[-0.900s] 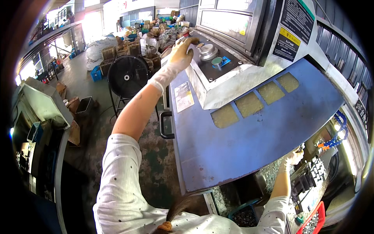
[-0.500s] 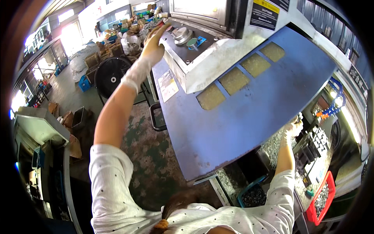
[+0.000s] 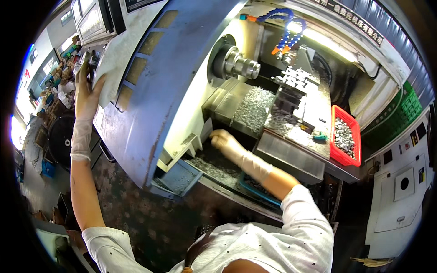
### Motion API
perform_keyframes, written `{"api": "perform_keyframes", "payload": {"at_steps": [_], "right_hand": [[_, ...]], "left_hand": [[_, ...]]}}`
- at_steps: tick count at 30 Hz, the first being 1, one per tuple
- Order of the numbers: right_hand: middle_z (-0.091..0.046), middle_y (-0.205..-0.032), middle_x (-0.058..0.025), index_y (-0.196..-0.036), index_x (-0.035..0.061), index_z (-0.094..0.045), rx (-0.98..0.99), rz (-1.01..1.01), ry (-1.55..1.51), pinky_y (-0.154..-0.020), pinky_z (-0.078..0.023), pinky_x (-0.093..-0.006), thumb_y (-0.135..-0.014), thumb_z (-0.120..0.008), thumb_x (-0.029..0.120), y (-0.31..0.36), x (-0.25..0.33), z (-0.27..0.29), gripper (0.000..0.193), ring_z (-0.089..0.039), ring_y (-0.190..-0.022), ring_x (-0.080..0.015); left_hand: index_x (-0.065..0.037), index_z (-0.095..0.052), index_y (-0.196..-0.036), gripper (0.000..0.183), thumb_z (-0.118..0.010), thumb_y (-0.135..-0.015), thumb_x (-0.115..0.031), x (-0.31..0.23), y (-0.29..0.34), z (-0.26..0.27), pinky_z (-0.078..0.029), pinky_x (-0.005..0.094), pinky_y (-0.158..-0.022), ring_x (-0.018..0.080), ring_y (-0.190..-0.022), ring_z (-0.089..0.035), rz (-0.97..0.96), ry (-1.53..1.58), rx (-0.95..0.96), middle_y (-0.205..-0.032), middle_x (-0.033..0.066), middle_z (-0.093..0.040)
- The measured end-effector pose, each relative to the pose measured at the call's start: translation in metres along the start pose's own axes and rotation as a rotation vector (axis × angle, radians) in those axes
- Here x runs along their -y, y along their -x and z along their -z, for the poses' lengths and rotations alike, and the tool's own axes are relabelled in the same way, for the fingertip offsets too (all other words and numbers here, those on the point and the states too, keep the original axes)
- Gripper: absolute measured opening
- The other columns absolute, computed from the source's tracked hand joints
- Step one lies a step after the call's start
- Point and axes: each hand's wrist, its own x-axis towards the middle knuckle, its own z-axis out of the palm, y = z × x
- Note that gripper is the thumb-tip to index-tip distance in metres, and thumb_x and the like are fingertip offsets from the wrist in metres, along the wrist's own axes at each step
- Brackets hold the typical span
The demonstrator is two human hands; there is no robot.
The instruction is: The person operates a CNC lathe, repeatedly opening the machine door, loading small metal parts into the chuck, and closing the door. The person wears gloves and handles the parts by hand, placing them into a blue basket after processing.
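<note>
My left hand, in a pale glove, reaches up on the left with fingers stretched and thumb apart. It rests at the edge of the light metal ledge on the lathe. My right hand, also gloved, is low in front of the open machine, above the dark chip trough. Its fingers are curled in, and whatever they may hold is hidden. Up and right of it a metal chuck points out of the spindle. The blue machine cover stands between my two hands.
Tool blocks and blue coolant hoses with orange tips sit right of the chuck. A red basket of small metal parts stands on the right ledge. Metal shavings lie inside. A blue bin edge shows below my right forearm.
The view has swung right, showing the lathe's inside. My right hand has moved from beside the machining area to low in front of the trough. My left hand stays by the ledge.
</note>
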Motion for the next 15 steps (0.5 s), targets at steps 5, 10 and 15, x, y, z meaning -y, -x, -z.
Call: {"api": "perform_keyframes", "payload": {"at_steps": [5, 10, 15], "right_hand": [[-0.045, -0.092, -0.0115, -0.093, 0.0019, -0.046, 0.336, -0.096, 0.135, -0.075, -0.035, -0.0274, -0.073, -0.045, 0.02, 0.118, 0.012, -0.033, 0.027, -0.043, -0.088, -0.0188], [-0.047, -0.09, -0.01, -0.093, 0.0029, -0.047, 0.378, -0.419, 0.01, -0.074, -0.035, -0.0261, -0.074, -0.045, 0.021, 0.194, -0.035, -0.074, 0.026, -0.044, -0.085, -0.0164], [-0.051, -0.082, -0.0074, -0.087, 0.0025, -0.049, 0.549, -0.43, 0.095, -0.069, -0.037, -0.0245, -0.073, -0.045, 0.018, 0.215, -0.045, -0.115, 0.021, -0.048, -0.077, -0.0138]], "left_hand": [[-0.003, -0.029, -0.112, 0.041, -0.042, -0.073, -0.009, -0.011, 0.143, 0.026, -0.021, 0.0304, -0.087, 0.0234, -0.107, -0.026, 0.185, 0.058, -0.12, -0.115, 0.0125, -0.029], [-0.003, -0.027, -0.112, 0.048, -0.044, -0.068, -0.01, -0.011, 0.471, 0.12, -0.025, 0.0395, -0.085, 0.0338, -0.105, -0.025, 0.814, -0.558, 0.381, -0.117, 0.018, -0.021], [-0.004, -0.026, -0.113, 0.047, -0.041, -0.071, -0.018, -0.092, 0.619, 0.245, -0.024, 0.0386, -0.086, 0.0316, -0.106, -0.024, 1.344, -0.942, 0.617, -0.117, 0.017, -0.023]]}}
